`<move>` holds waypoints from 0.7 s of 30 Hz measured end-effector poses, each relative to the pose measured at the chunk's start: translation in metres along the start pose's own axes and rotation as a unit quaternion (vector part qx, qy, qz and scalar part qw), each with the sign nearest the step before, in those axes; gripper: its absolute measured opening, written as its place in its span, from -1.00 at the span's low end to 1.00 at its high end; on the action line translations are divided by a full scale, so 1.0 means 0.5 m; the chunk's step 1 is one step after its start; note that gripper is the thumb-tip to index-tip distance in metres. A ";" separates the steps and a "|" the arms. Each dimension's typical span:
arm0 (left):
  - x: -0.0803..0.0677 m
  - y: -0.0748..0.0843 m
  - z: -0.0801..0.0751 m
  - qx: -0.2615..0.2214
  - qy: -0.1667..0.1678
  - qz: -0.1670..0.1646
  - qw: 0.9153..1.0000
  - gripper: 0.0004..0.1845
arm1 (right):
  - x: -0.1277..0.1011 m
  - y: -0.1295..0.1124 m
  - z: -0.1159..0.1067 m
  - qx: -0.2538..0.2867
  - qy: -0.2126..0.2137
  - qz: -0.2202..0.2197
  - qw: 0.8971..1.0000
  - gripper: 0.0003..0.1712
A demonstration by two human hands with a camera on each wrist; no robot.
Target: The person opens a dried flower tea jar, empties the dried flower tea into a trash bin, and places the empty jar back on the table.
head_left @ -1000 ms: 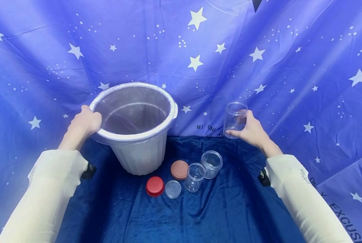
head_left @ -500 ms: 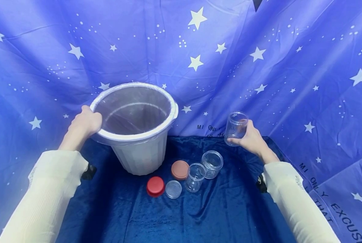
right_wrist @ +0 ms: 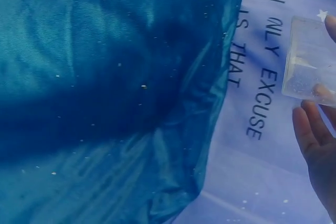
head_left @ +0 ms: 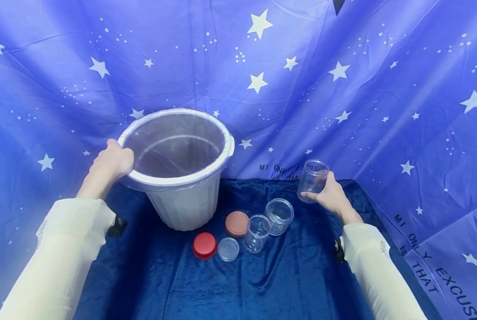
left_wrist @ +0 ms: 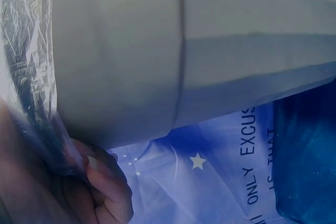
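My left hand (head_left: 112, 161) grips the rim of a white ribbed bin (head_left: 186, 202) lined with a clear plastic bag (left_wrist: 31, 51). In the left wrist view its fingers curl under the rim and the bag's edge. Over at the right, my right hand (head_left: 331, 194) holds a clear plastic jar (head_left: 313, 181) upright by its side, above the far right of the blue cloth. The right wrist view shows only part of that jar (right_wrist: 310, 61), with thumb and fingers about it. Two more clear jars, one taller (head_left: 256, 234) and one squat (head_left: 280, 216), stand between the hands.
A red lid (head_left: 204, 245), a clear lid (head_left: 228, 249) and an orange-brown lid (head_left: 236, 223) lie in front of the bin, left of the jars. Dark blue cloth (head_left: 222, 293) covers the table. A star-printed curtain (head_left: 230, 66) closes off the back and sides.
My right hand has come down and slightly toward me with the clear jar, nearing the cloth. The left hand, the bin, the lids and the other jars stay put.
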State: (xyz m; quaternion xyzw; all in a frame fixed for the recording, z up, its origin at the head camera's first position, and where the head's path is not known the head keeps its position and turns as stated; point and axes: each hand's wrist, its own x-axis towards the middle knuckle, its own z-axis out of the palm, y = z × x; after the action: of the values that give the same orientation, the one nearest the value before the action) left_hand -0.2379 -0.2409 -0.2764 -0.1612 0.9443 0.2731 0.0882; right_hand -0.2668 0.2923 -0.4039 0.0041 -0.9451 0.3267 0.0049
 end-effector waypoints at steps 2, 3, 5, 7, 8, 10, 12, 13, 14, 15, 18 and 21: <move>0.001 -0.001 0.001 0.000 0.000 0.001 1.000 -0.22 | -0.002 0.010 0.009 0.002 0.001 0.004 1.000 0.02; 0.001 -0.002 0.001 0.000 0.000 0.002 1.000 -0.22 | -0.004 0.015 0.014 0.003 0.000 0.005 1.000 0.03; 0.001 -0.003 0.002 0.000 0.000 0.002 1.000 -0.22 | -0.006 0.025 0.024 0.006 0.001 0.010 1.000 0.05; 0.002 -0.003 0.003 0.001 0.000 0.003 1.000 -0.21 | -0.009 0.035 0.034 0.007 0.001 0.015 1.000 0.08; 0.002 -0.004 0.003 0.001 0.000 0.003 1.000 -0.21 | -0.011 0.039 0.038 0.006 0.002 0.018 1.000 0.09; 0.001 -0.004 0.003 0.001 -0.001 0.003 1.000 -0.21 | -0.013 0.045 0.046 0.007 0.005 0.023 1.000 0.10; 0.001 -0.004 0.002 0.002 -0.001 0.004 1.000 -0.21 | -0.014 0.051 0.054 0.005 0.007 0.025 1.000 0.08; 0.000 -0.004 0.002 0.002 -0.001 0.004 1.000 -0.21 | -0.015 0.053 0.057 0.005 0.008 0.025 1.000 0.06; 0.000 -0.004 0.002 0.003 -0.001 0.004 1.000 -0.21 | -0.016 0.056 0.061 0.006 0.009 0.025 1.000 0.05; 0.000 -0.004 0.002 0.003 -0.001 0.005 1.000 -0.21 | -0.016 0.058 0.065 0.005 0.011 0.024 1.000 0.04; 0.000 -0.004 0.003 0.003 -0.001 0.005 1.000 -0.20 | -0.019 0.065 0.075 0.002 0.012 0.019 1.000 0.03; 0.001 -0.003 0.005 0.003 -0.001 0.004 1.000 -0.20 | -0.023 0.071 0.085 0.006 0.009 0.019 1.000 0.03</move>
State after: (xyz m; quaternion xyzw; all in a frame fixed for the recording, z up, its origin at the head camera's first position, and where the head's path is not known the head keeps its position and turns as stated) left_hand -0.2377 -0.2411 -0.2794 -0.1568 0.9456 0.2711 0.0886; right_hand -0.2557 0.2942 -0.4594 -0.0165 -0.9431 0.3319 0.0076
